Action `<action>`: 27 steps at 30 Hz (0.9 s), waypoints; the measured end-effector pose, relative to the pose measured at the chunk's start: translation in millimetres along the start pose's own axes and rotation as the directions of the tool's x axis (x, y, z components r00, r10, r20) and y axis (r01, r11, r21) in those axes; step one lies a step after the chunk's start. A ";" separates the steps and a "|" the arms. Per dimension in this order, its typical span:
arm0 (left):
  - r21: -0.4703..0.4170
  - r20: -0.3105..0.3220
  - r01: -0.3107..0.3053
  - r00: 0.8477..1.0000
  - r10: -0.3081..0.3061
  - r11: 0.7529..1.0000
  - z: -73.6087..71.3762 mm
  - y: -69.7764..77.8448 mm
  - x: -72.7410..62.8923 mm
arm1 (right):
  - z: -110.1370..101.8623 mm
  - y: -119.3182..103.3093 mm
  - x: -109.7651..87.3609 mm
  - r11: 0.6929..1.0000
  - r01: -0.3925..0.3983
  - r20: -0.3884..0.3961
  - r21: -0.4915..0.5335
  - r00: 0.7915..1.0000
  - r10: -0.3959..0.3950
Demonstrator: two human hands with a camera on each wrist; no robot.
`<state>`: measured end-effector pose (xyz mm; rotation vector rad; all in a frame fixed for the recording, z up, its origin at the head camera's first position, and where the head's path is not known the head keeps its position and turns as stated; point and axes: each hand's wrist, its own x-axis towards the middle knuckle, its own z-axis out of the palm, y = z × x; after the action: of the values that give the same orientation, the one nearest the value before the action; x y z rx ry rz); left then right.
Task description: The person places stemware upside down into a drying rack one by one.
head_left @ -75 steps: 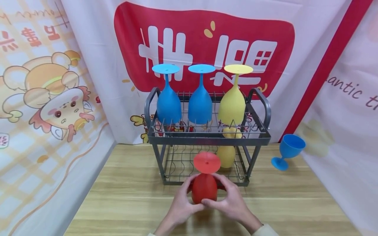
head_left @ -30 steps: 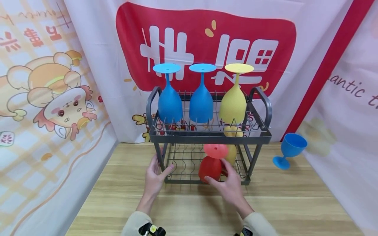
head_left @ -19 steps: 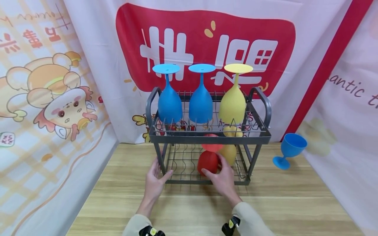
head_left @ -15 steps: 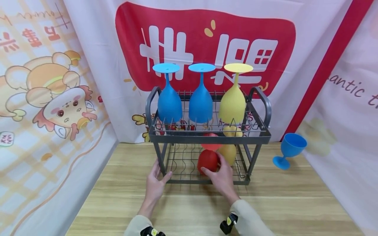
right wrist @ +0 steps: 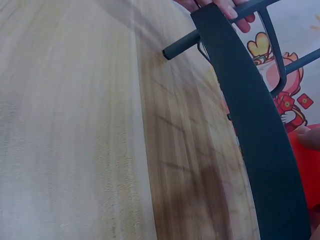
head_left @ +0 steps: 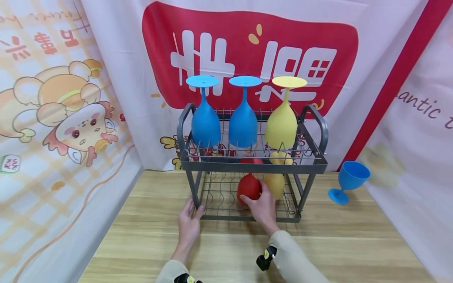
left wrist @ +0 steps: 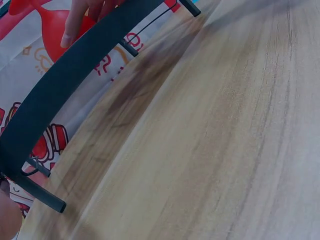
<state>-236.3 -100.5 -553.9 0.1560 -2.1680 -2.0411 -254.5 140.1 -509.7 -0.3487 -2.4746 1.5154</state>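
A red goblet (head_left: 249,188) stands upside down on the lower tier of a grey wire rack (head_left: 320,164), beside a yellow goblet (head_left: 275,184). My right hand (head_left: 255,196) grips the red goblet's bowl from the front. Its foot is hidden behind the rack's upper front bar. My left hand (head_left: 194,207) holds the rack's front left leg at the bottom corner. In the right wrist view the left hand's fingers (right wrist: 235,10) curl over the dark rack bar (right wrist: 250,125). The left wrist view shows the red goblet (left wrist: 47,32) behind the rack bar (left wrist: 65,85).
On the upper tier two blue goblets (head_left: 205,122) and a yellow goblet (head_left: 282,124) stand inverted. A blue goblet (head_left: 348,181) stands upright on the wooden table (head_left: 141,239) to the right of the rack. Printed cloth walls close in the back and both sides.
My left hand let go of the red goblet and took the rack's front left corner. My right hand carried the goblet away from me, into the lower tier next to the yellow one.
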 end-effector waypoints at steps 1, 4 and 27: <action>-0.004 -0.003 -0.007 1.000 0.007 1.000 0.2 -0.6 -0.2 | 1.0 0.0 1.7 1.000 -0.005 0.003 0.002 1.000 0.005; -0.008 -0.009 -0.024 1.000 0.024 1.000 0.6 -1.4 -0.8 | 3.3 -0.3 6.5 1.000 -0.013 0.010 0.013 1.000 0.013; -0.041 -0.007 -0.042 0.999 0.041 0.998 1.0 -8.3 2.2 | -1.5 4.1 -1.6 0.996 0.040 -0.130 -0.076 0.990 -0.050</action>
<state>-238.9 -100.4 -562.1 0.1110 -2.1065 -2.0580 -252.2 142.7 -512.8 -0.3900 -2.4225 1.3411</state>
